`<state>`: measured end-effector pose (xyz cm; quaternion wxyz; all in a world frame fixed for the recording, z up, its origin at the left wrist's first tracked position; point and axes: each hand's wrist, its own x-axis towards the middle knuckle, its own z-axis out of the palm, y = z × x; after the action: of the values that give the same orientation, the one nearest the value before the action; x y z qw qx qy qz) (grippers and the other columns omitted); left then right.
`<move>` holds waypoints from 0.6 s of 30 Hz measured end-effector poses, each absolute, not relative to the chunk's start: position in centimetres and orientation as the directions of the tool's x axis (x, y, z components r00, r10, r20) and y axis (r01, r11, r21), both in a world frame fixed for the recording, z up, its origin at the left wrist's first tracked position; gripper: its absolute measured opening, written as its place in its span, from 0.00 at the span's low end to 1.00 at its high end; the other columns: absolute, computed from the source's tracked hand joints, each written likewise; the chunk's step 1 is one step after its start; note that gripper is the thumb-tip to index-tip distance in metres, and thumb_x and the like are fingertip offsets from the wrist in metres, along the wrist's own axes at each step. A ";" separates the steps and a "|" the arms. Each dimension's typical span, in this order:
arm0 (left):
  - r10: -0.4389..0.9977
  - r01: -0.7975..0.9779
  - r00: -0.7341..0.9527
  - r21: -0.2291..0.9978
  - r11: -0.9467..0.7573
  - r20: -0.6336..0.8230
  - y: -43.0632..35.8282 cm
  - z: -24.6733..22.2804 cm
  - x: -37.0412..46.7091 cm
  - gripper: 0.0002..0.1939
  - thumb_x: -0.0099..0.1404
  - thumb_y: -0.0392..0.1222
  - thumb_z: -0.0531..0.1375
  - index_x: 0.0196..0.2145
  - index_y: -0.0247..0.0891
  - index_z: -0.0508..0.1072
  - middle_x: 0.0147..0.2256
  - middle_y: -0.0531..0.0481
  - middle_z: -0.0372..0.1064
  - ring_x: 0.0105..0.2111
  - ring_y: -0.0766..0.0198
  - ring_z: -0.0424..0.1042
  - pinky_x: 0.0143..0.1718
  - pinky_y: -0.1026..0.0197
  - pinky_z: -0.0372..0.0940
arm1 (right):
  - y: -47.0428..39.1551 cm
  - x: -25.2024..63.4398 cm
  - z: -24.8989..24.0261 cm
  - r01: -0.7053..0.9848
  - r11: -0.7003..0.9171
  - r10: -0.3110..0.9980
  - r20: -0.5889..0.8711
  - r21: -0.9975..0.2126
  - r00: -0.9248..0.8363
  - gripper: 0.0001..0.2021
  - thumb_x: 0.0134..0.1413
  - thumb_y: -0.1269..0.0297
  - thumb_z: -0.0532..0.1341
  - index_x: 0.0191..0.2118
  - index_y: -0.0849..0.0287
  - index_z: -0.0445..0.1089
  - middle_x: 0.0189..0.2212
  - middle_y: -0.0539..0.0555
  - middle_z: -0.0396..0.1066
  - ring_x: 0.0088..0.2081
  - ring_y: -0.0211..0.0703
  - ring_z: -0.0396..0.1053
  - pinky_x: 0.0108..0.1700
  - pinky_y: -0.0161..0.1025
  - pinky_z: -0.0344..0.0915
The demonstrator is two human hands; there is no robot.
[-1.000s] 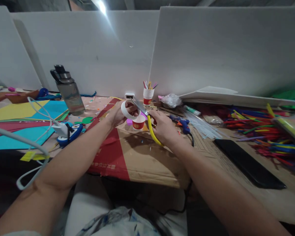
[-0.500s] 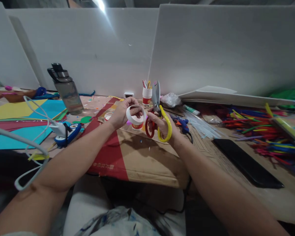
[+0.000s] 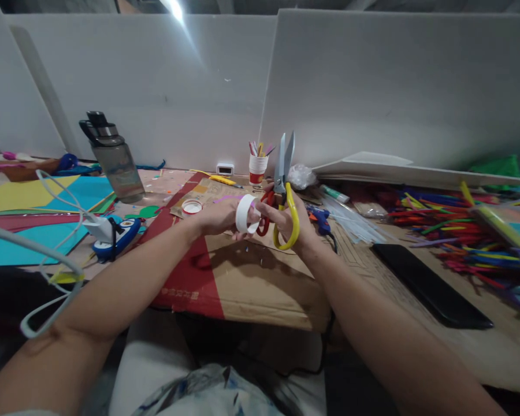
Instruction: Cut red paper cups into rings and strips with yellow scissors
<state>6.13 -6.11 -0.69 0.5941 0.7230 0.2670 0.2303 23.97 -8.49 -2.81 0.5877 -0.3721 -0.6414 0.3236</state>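
My left hand (image 3: 223,218) is closed on a white paper ring (image 3: 244,214), which is turned partly side-on over the cardboard. Close beside it on the right, my right hand (image 3: 288,218) holds scissors (image 3: 281,180) with one red and one yellow handle. The scissor blades point up and stand apart. The fingers of my right hand reach toward the ring's right edge; whether they touch it I cannot tell. A small round white container with a red rim (image 3: 192,207) sits on the cardboard (image 3: 260,289) left of my hands.
Behind my hands stand a stack of paper cups (image 3: 258,167) with pens and a yellow cutter (image 3: 222,180). A water bottle (image 3: 119,167) and coloured sheets (image 3: 21,193) lie left. A glue gun (image 3: 320,218), black phone-like slab (image 3: 431,285) and pipe cleaners (image 3: 442,219) are right.
The white ring has turned from facing me to partly side-on and moved slightly right. My left hand has lowered. The scissor blades have spread apart.
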 end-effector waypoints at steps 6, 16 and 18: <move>0.741 0.212 0.668 0.937 -0.278 0.069 -6.3 -0.7 6.5 0.14 0.56 0.50 0.68 0.32 0.35 0.77 0.23 0.49 0.72 0.16 0.68 0.65 0.18 0.66 0.59 | -8.4 23.8 -3.0 0.227 0.401 0.903 0.425 -0.887 0.065 0.17 0.41 0.62 0.66 0.41 0.54 0.66 0.30 0.48 0.67 0.27 0.40 0.67 0.29 0.40 0.67; 0.798 -0.052 0.313 0.848 -0.527 0.515 -6.0 -0.7 6.7 0.10 0.57 0.44 0.68 0.31 0.34 0.76 0.28 0.49 0.74 0.27 0.67 0.71 0.33 0.64 0.67 | -8.8 23.7 -2.9 0.033 0.330 0.941 0.326 -0.943 -0.091 0.17 0.43 0.57 0.68 0.38 0.54 0.66 0.24 0.46 0.67 0.21 0.37 0.65 0.21 0.36 0.63; 0.823 -0.126 0.342 0.890 -0.439 0.454 -5.9 -0.7 6.7 0.14 0.55 0.48 0.70 0.30 0.33 0.76 0.26 0.49 0.74 0.24 0.66 0.71 0.30 0.63 0.67 | -9.1 23.5 -2.8 -0.097 0.300 0.933 0.313 -0.949 -0.176 0.18 0.45 0.53 0.68 0.39 0.54 0.65 0.23 0.45 0.67 0.19 0.36 0.64 0.20 0.36 0.63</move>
<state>6.71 -5.94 -0.69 0.4630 0.6758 0.2575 0.5125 23.53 -9.06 -2.81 0.5390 -0.3488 -0.5997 0.4777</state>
